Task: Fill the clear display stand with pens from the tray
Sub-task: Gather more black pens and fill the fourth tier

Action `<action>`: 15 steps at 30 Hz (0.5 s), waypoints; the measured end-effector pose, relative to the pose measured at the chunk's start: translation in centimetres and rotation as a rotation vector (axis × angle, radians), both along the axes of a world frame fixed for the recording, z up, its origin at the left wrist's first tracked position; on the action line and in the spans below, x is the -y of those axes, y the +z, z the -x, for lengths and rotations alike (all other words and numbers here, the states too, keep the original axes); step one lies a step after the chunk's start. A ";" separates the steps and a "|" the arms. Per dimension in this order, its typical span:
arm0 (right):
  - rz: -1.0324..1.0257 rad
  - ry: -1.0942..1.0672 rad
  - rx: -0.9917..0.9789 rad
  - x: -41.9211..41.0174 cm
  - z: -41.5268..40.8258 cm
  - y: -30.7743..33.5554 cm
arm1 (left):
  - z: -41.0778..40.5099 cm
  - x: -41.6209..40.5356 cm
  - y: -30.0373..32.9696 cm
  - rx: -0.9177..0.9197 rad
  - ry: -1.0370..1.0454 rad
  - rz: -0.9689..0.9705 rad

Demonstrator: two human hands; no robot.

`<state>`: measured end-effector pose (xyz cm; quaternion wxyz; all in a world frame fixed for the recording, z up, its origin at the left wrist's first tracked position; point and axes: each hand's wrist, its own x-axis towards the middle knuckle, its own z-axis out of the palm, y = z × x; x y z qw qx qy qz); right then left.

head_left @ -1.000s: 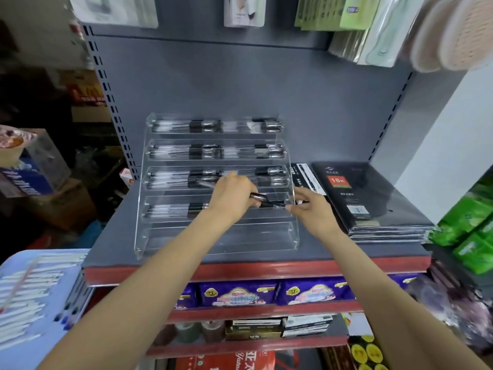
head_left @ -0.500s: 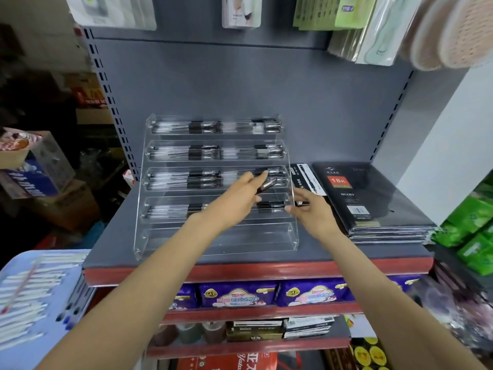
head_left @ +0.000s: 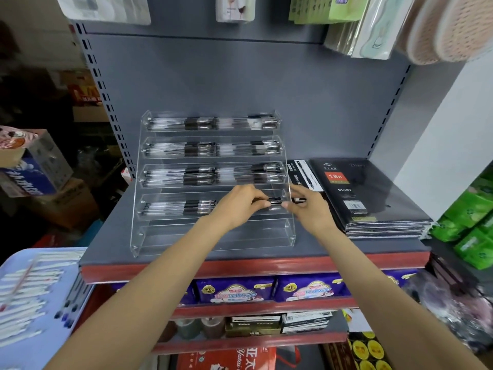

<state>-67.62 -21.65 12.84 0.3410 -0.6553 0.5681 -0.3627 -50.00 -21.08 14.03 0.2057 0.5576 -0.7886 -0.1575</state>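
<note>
Head view looks down on the clear display stand (head_left: 213, 182), a stepped acrylic rack sitting on the grey shelf (head_left: 320, 249) against the back panel. Its top three tiers are lined with black-and-clear pens lying sideways; the fourth tier is filled on its left half, and the bottom trough holds nothing I can make out. At the right end of that fourth tier a black pen (head_left: 274, 201) lies level, held at both ends: the left hand (head_left: 240, 206) pinches it with curled fingertips, and the right hand (head_left: 309, 209) meets it from the other side, thumb and forefinger closed on its tip just beside the stand's right wall. Both forearms reach up across the shelf's red front edge and cover part of the lower tiers.

Just right of the stand lies a flat pen box (head_left: 304, 174), and beside it a stack of black diaries (head_left: 373, 198) in plastic wrap. Green packets (head_left: 474, 222) pile up at the far right. The tray (head_left: 16, 329), pale blue, sits low at the left, well apart from the stand, with rows of white pens on it. Purple packets (head_left: 234, 289) fill the shelf underneath.

Half a second ago the left hand held the pen tilted up in front of the third tier; now it has dropped to the fourth tier and the pen lies flat between the two hands.
</note>
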 end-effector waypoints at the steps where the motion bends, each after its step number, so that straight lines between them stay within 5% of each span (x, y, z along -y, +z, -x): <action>1: 0.000 -0.008 0.005 0.0 0.0 -0.1 | -0.4 -0.1 -0.1 0.013 0.012 0.014; 10: 0.073 -0.148 -0.005 -1.1 -1.1 -0.8 | -3.1 -1.2 -0.9 0.027 0.034 0.020; 15: 0.337 -0.248 -0.094 -3.1 -3.6 -0.7 | -4.8 -3.3 -1.0 -0.155 0.103 0.142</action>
